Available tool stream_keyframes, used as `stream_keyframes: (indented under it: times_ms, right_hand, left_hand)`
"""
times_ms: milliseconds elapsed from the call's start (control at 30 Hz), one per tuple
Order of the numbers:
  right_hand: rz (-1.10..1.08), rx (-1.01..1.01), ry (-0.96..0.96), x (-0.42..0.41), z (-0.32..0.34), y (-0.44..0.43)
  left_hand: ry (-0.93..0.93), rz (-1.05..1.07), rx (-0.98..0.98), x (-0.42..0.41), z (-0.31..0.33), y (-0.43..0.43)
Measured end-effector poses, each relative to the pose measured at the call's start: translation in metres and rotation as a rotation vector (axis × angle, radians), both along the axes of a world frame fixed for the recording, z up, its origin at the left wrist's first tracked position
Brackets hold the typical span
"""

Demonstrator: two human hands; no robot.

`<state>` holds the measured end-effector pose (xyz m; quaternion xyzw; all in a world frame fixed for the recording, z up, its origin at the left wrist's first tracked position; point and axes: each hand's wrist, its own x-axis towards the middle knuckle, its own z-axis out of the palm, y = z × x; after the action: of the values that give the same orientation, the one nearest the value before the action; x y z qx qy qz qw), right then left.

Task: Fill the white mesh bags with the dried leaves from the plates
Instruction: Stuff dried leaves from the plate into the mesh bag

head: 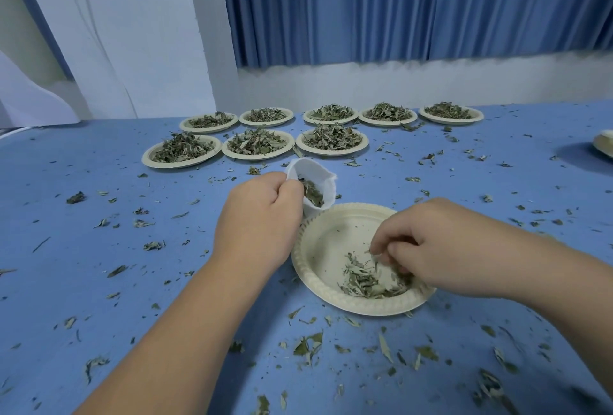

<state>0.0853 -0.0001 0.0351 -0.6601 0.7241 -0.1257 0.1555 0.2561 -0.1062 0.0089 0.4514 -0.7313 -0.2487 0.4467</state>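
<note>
My left hand [258, 215] grips the white mesh bag [313, 187] open just beyond the near plate [318, 245]. My right hand [428, 248] pinches the last dried leaves [365, 278] there; next I should carry them into the bag's mouth.

We cannot see the lower part of the small white mesh bag [319, 178], covered by the grip of the left hand [262, 215]. The right hand [431, 245] hides some dried green leaves [361, 279] and the right rim of the round cream paper plate [330, 240]. Another cream plate [605, 146] is cut by the right edge.
</note>
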Motion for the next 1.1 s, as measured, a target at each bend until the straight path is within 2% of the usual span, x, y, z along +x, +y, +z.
stream_keyframes:
  times_ms: [67,100,133,200,333,533,733,900,1000,1100]
  right_hand:
    - [-0.012,0.030,-0.279,0.001,0.003,0.001]
    - [-0.018,0.024,-0.340,-0.001,0.003,0.000]
    - [-0.024,-0.002,-0.331,-0.005,0.002,-0.003]
    - [-0.034,-0.061,-0.190,-0.009,-0.003,-0.007]
    - [0.044,-0.017,-0.007,-0.003,-0.012,-0.009]
    - [0.177,-0.028,-0.077,-0.002,-0.006,-0.002]
    - [0.402,0.071,0.106,0.006,-0.016,-0.006]
    - [0.292,0.088,0.062,-0.008,0.000,0.003]
    - [0.241,0.080,0.102,-0.013,0.007,0.004]
    - [0.268,0.170,0.157,-0.005,0.006,0.006]
  left_hand:
    - [0.001,0.000,0.001,0.000,0.000,0.000]
    - [0.002,0.002,0.000,0.000,0.000,0.000]
    - [0.002,0.003,-0.002,0.000,0.000,0.000]
    - [0.002,0.002,-0.005,0.000,0.000,0.000]
    - [0.002,-0.002,0.014,-0.001,0.000,0.000]
    - [0.000,0.003,0.001,-0.001,0.000,0.000]
    - [-0.024,0.000,0.002,-0.002,0.000,0.000]
    - [-0.015,0.007,0.008,-0.001,0.000,0.000]
    - [-0.017,-0.001,0.008,-0.002,-0.001,0.000]
    - [-0.029,-0.001,0.004,-0.002,-0.001,0.000]
